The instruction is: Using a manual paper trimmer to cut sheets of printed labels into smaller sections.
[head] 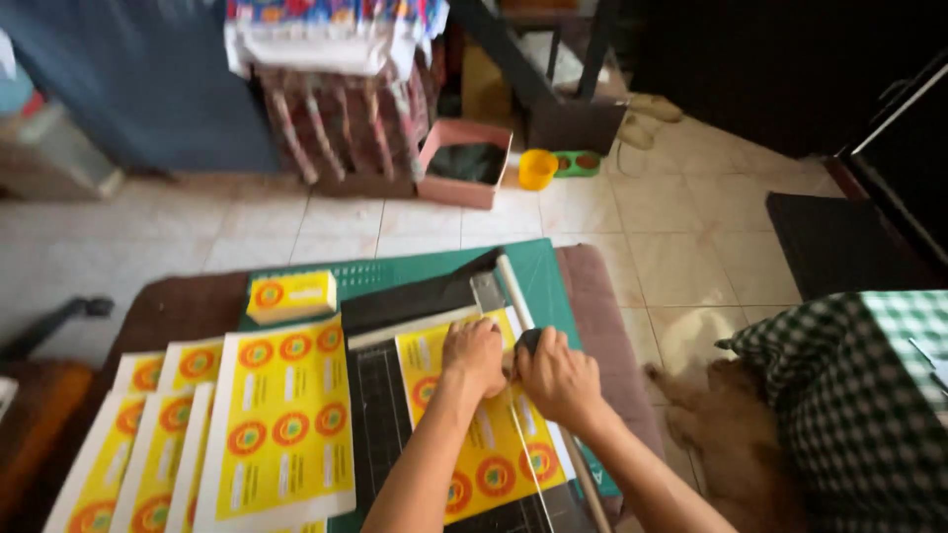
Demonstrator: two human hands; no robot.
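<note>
A yellow label sheet (484, 434) lies on the black paper cutter (395, 395) in the lower middle of the frame, printed with rows of round orange marks. The left hand (474, 353) rests on it with fingers curled together, pressing its upper part flat to the bed. Just to its right, almost touching, the right hand (555, 375) is closed on the dark grip of the cutter arm (521, 296), the pale bar that runs from the top of the cutter down along the sheet's right edge.

By the look of it, this is the cutting step: sheet lined up, blade arm in hand. The move ahead seems to call for a steady hold on the sheet so it does not creep, fingers kept clear of the blade line, and one even pull of the arm.

To the left, more printed sheets (281, 424) lie fanned and overlapping, with a small yellow box (292, 296) above them. All of this sits on a green cutting mat (538, 271) on a low brown table (178, 306).

Around it is a pale tiled floor (632, 217). At the top of the frame stand a pink box (462, 163), a yellow cup (537, 168) and stacked fabric. A checked cloth (849, 405) fills the lower right, with a furry brown animal (726, 434) lying beside the table.
</note>
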